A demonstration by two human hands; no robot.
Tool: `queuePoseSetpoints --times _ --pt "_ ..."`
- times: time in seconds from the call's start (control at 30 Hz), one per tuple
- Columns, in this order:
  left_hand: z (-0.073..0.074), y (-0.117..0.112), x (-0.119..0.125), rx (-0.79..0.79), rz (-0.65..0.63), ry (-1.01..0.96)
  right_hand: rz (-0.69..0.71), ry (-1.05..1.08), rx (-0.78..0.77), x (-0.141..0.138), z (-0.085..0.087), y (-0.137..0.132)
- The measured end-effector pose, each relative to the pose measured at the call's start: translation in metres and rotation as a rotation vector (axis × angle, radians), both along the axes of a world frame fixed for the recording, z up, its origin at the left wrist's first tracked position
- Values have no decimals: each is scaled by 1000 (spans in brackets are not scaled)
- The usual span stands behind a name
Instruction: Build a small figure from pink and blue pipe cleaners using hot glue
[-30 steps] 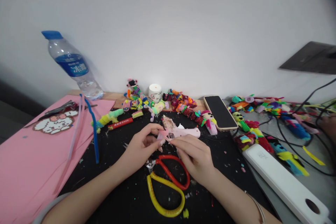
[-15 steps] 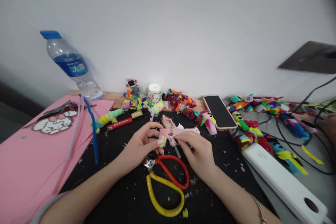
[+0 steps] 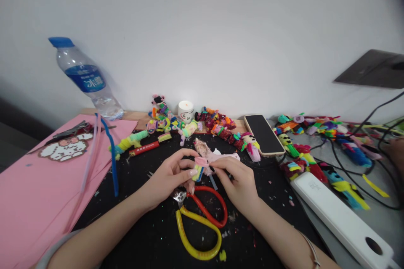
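Far left, pink paper sheet [image 3: 28, 193] with a water bottle [image 3: 84, 76] at its back edge and a blue pipe cleaner [image 3: 112, 155] lying over its right edge onto the black mat [image 3: 142, 235]. Left hand [image 3: 166, 177] is curled, thumb and fingertips pinched on a small striped fuzzy piece [image 3: 198, 172], pink, yellow and green, held just above the mat at centre. Right hand [image 3: 239, 183] is also curled, its fingertips closed on the right side of the same piece, so both hands meet on it. Red-and-yellow scissors [image 3: 202, 223] lie on the mat just below the hands. Pink glue gun [image 3: 224, 156] sits just behind the right hand. Row of pipe-cleaner figures [image 3: 217, 125] along the wall. Phone [image 3: 264, 135] right of them, white power strip [image 3: 342, 215] far right.
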State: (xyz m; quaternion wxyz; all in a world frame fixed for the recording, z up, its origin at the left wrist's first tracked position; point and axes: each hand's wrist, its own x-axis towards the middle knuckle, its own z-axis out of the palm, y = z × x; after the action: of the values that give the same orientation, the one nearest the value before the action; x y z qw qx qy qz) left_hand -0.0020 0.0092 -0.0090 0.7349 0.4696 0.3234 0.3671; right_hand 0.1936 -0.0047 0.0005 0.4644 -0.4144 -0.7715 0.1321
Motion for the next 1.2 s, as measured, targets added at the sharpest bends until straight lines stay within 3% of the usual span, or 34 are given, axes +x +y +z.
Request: queuePoseSetpoints --times 0.37,1.2 --pt "2 -2 1 -65 -26 -7 7 -15 -41 1 -3 2" --pt "5 -3 3 25 1 121 26 -49 -66 0 -6 0"
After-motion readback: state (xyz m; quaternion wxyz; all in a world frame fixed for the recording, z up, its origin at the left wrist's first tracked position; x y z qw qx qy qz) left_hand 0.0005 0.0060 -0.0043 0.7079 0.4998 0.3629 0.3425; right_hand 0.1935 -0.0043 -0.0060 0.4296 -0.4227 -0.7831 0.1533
